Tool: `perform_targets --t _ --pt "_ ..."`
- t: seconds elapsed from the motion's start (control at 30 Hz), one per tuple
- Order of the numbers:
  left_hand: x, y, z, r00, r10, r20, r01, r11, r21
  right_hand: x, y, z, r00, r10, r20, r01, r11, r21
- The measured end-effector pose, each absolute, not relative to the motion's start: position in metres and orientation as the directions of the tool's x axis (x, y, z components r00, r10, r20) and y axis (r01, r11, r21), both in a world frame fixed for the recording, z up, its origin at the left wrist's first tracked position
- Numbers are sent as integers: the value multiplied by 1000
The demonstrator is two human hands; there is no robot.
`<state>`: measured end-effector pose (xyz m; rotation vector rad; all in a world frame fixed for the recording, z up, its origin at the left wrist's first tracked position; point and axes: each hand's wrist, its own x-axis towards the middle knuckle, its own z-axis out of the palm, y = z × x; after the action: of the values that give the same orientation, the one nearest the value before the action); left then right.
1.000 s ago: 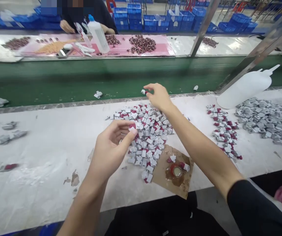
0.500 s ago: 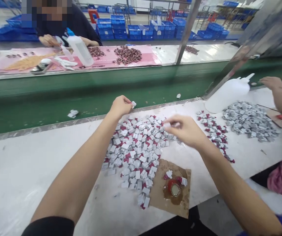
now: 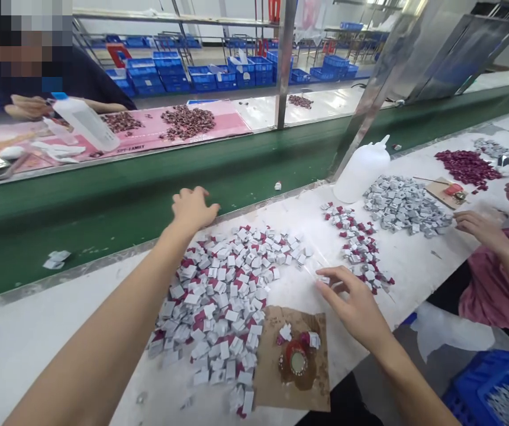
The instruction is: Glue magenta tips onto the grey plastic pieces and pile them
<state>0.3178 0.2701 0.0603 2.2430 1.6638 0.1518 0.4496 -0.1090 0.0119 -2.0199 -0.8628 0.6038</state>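
Note:
My left hand is over the near edge of the green belt, fingers spread and holding nothing. My right hand hovers over the white table, thumb and forefinger pinched on a small light piece. Between and below the hands lies a wide pile of small grey-white and dark red pieces. Below my right hand is a brown cardboard square with a wet brown patch, a round red-rimmed cap and two small pieces on it.
To the right are a strip of grey-and-red pieces, a grey pile, a white plastic bag and a person's hands. Metal posts stand beyond. Across the belt, another person works behind a bottle.
My left hand has opened and let go of the small piece at the belt's edge. My right hand has moved down, away from the pile. The view has swung to the right.

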Motion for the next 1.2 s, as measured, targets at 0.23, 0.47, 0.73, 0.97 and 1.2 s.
perform_targets --t 0.23,0.47,0.73,0.97,1.2 --pt "446 252 46 579 802 -149 792 -511 334 462 -84 6 628 768 125 602 -377 -703" --pt "496 231 41 704 701 -111 689 -638 344 530 -69 3 664 715 217 683 -463 -564" --pt "489 121 24 953 300 -44 272 -783 560 539 -95 0 694 670 263 673 -475 -566" --pt "481 87 -3 941 336 34 256 -776 577 500 -151 -63 807 502 311 587 -628 -511" --pt "494 68 -6 917 396 55 279 -732 622 497 -132 -58 803 563 198 569 -622 -539"
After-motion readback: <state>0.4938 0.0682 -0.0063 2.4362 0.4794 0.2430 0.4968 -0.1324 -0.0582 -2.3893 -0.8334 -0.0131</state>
